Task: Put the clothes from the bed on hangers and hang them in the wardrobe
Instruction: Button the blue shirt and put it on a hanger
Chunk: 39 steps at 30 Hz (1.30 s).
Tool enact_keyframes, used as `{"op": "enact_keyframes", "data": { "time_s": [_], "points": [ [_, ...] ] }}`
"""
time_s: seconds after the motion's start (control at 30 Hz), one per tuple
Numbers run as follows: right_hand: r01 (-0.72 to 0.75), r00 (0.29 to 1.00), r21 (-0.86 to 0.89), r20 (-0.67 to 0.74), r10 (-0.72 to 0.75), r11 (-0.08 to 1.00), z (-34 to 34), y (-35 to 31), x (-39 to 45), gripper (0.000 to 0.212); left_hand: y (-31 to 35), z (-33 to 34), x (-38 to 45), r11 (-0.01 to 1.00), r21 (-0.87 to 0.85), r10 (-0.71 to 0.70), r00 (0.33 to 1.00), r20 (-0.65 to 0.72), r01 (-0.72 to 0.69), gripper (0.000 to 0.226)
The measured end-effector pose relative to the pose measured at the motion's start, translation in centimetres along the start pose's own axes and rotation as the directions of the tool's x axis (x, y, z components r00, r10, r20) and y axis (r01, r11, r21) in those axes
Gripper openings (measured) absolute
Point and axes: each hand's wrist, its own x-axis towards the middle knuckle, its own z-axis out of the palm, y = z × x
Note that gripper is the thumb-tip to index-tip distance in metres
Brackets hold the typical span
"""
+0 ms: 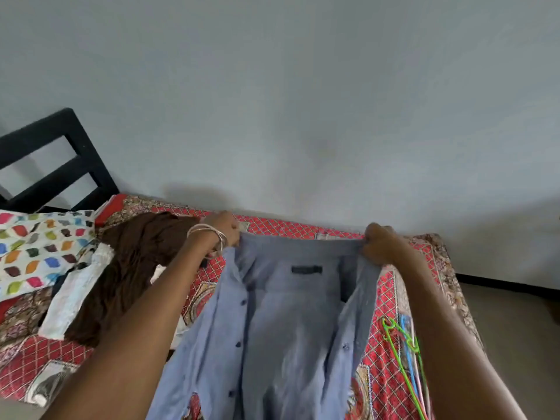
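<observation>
A light blue button-up shirt point(281, 328) is stretched open over the bed point(381, 374), its inside and a dark neck label facing me. My left hand point(224, 227), with bangles on the wrist, grips the shirt's left shoulder by the collar. My right hand point(380, 242) grips the right shoulder. Thin plastic hangers point(406, 356), green, blue and pink, lie on the bedspread under my right forearm. A brown garment point(127, 268) and a pale lace-trimmed one point(75, 295) lie in a heap to the left.
The bed has a red patterned spread and stands against a plain grey wall point(303, 101). A white cloth with coloured patches point(39, 247) lies at the far left. A black frame point(57, 159) rises behind it. Bare floor point(515, 328) shows at the right.
</observation>
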Motion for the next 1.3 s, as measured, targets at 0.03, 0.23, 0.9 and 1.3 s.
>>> {"op": "enact_keyframes", "data": {
  "time_s": [0.03,0.23,0.9,1.3],
  "points": [
    [0.018,1.0,-0.028,0.017,-0.017,0.999,1.4,-0.2,0.1,0.025,-0.2,1.4,0.5,1.0,-0.013,-0.013,1.0,-0.014,0.013,0.006],
    [-0.13,0.991,0.213,-0.003,0.134,0.968,8.2,-0.5,2.7,0.02,-2.0,8.5,5.9,0.932,-0.321,-0.193,0.98,-0.043,0.169,0.016],
    [0.117,0.968,0.919,-0.191,0.165,0.376,23.2,0.2,28.0,0.082,-1.2,22.5,34.4,0.37,-0.928,0.01,0.999,-0.037,-0.038,0.088],
    [-0.633,0.67,0.486,-0.045,0.741,0.602,48.7,9.8,8.7,0.039,-8.8,47.6,15.9,0.898,-0.356,-0.162,0.947,0.277,0.258,0.008]
  ]
}}
